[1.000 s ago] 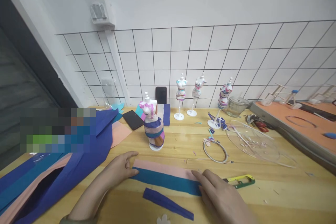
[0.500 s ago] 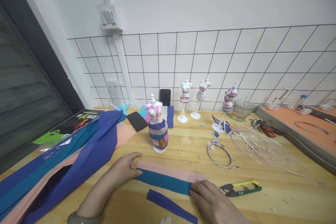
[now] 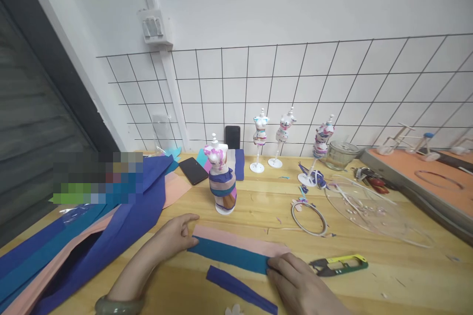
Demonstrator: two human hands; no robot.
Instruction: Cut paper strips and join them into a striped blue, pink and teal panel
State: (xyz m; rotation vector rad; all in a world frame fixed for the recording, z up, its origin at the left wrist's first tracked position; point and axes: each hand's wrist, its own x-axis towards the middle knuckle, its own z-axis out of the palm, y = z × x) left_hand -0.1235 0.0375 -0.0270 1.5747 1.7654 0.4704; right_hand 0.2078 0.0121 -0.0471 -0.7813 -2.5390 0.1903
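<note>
Lying on the table (image 3: 266,206), on the near side of the nearest dress form (image 3: 222,177), a teal strip (image 3: 229,254) and a pink strip (image 3: 238,240) are set long edge to long edge, the pink one toward the form; whether they are overlapped or joined cannot be told. The left hand (image 3: 181,235) is placed on the near left of the form, thumb and forefinger spread apart, the thumb set at the left end of the teal strip; nothing is seen to be pinched. The right hand (image 3: 300,280) is laid on the near right of the form, its bent fingertips rested on the strips' right end; whether any cloth is gripped cannot be told, the undersides of the fingers being hidden. A loose dark blue strip (image 3: 240,288) is found farther to the near side of the form, and snips (image 3: 343,264) are placed to its near right, just beside the right hand. Risk, as judged: the strips could be skewed or creased if the right end were pushed while the left was checked by a thumb alone. Misalignment could also be caused by thin-looking cloth sliding on smooth wood, and the snips could be knocked by the right hand
</note>
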